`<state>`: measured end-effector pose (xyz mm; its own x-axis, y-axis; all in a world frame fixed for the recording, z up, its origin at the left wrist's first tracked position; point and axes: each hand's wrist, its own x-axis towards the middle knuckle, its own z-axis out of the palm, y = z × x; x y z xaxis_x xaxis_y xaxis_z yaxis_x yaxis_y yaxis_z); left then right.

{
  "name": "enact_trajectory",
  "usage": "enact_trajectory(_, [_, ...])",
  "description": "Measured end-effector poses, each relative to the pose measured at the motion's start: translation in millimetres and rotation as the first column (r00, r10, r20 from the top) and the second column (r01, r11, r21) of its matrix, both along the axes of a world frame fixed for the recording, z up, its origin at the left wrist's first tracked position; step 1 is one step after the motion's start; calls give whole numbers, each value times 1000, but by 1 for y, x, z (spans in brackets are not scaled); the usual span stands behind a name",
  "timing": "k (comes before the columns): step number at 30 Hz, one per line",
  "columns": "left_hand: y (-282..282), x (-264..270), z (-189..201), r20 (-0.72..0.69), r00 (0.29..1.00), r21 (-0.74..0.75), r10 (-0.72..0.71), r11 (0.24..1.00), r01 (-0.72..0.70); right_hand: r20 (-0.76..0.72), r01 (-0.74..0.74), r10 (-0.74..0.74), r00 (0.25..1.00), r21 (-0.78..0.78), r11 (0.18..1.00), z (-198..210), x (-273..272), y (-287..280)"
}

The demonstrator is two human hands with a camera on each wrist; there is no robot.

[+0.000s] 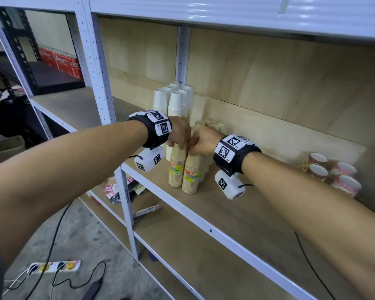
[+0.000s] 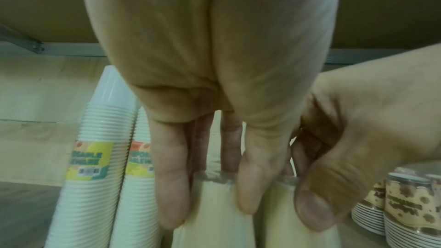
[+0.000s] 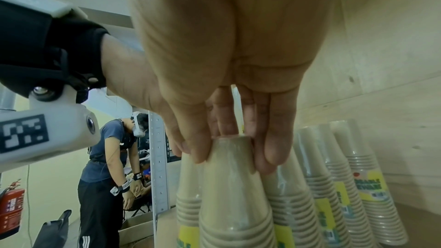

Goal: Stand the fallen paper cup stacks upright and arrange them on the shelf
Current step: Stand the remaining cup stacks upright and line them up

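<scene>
— Our left hand (image 1: 179, 133) grips 1 upright tan cup stack (image 1: 177, 165) by its top on the shelf (image 1: 236, 215).
— Our right hand (image 1: 204, 140) grips the touching tan stack (image 1: 191, 174) beside it.

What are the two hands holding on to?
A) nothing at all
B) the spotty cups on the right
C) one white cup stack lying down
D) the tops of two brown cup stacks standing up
D: the left hand grips the top of one brown cup stack and the right hand grips the one beside it; both stacks stand upright on the shelf.
</scene>
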<state>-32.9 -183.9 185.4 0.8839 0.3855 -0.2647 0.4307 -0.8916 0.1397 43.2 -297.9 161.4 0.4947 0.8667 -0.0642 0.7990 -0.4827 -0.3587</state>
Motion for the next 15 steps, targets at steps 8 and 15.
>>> enact_trajectory(8, [-23,26,16,-94,993,-88,-76,994,68,-66,42,-45,997,-51,998,10,24,-31])
enact_trajectory(15, [-56,70,25,-45,981,-181,-188,967,177,-5,217,-219,976,-94,972,15,70,-73])
